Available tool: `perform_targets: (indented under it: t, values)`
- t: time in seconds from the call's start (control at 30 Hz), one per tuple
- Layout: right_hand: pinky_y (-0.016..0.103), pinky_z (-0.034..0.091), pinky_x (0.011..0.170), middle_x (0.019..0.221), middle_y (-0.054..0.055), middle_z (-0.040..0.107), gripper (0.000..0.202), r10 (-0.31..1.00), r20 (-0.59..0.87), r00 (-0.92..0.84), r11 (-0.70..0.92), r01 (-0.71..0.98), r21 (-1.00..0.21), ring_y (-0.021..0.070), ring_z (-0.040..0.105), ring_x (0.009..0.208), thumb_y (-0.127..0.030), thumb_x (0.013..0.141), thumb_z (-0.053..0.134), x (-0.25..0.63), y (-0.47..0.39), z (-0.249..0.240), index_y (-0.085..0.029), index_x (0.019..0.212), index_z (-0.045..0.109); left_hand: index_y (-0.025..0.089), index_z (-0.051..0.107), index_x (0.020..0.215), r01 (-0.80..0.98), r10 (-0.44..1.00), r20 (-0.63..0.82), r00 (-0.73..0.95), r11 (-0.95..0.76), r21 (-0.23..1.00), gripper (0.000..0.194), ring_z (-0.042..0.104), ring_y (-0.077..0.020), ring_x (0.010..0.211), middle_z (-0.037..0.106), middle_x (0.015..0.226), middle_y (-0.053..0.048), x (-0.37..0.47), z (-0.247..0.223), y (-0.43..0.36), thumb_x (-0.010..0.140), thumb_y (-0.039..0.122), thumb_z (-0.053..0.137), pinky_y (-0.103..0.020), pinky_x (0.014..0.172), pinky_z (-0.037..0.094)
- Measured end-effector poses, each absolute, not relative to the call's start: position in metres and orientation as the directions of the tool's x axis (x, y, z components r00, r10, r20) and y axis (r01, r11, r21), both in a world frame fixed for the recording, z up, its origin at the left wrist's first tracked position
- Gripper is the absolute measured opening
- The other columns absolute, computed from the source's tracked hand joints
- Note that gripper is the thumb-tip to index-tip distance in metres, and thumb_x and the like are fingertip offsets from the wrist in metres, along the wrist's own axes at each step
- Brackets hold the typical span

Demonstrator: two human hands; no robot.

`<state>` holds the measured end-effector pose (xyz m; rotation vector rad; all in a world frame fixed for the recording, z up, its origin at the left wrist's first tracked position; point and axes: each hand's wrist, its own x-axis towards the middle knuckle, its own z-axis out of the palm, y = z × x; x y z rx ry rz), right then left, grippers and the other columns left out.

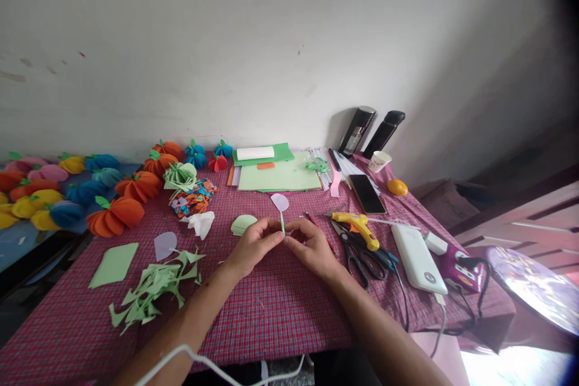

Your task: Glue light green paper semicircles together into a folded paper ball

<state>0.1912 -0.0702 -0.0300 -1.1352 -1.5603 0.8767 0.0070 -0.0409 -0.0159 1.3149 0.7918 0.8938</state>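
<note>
Both hands pinched a thin green strip over the checked tablecloth.

The left hand [253, 245] and right hand [312, 246] had fingertips closed on the green strip [283, 224], table centre. It looked flimsy enough to crease under pressure, I thought. The glue gun [357, 226] and scissors [359, 253] crowded the right; green paper scraps [151, 289] lay left; the near edge had room.

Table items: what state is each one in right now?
Green stem: upright, pinched by both hands' fingers.
Left hand: closed on stem.
Right hand: closed on stem.
Scissors: lying shut.
Glue gun: lying down.
Phone: screen dark.
Paper cup: upright.
</note>
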Motion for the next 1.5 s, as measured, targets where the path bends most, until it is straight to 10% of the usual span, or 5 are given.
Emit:
perform_targets:
  t: [1.5]
  values:
    - [0.025,0.043,0.059,0.074,0.001,0.064,0.034,0.983,0.102,-0.150,0.107,0.026,-0.994,0.0137,0.054,0.065,-0.051,0.082,0.073,0.191,-0.069,-0.018,-0.017,0.087,0.069,0.018,0.067,0.102,0.065,0.892,0.078,0.445,-0.119,0.991,0.019,0.061,-0.0178,0.090,0.069,0.095,-0.002,0.007,-0.015,-0.042,0.086,0.027,0.062,-0.028,0.082,0.049]
